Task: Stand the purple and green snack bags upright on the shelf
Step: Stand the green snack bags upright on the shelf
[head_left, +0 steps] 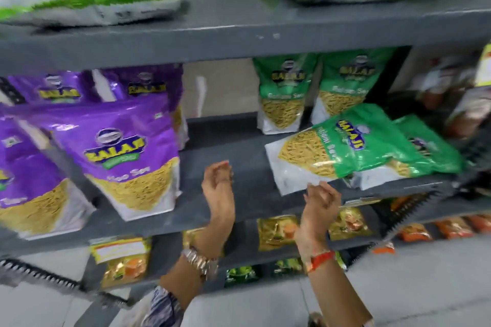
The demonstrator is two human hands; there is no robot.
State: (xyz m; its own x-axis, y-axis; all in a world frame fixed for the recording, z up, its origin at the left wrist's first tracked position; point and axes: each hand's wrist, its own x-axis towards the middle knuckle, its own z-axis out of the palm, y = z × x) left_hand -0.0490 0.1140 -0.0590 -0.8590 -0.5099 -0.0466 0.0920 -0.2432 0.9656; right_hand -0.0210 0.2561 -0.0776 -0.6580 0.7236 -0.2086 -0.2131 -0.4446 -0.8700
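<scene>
Right hand loosely curled, fingertips touching tipped green bag; left hand empty. I'm judging it light, crinkly; I'm taking both side edges.

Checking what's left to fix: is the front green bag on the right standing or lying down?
Lying down. The front green bag lies flat, logo sideways; right hand at its corner.

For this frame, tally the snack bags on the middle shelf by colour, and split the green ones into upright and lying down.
Purple snack bags: 4, upright, one in front.
Green snack bags, upright: 2, at the back.
Green snack bags, lying down: 2, one on top of another.
Total: 8 bags on the grey metal shelf.
</scene>
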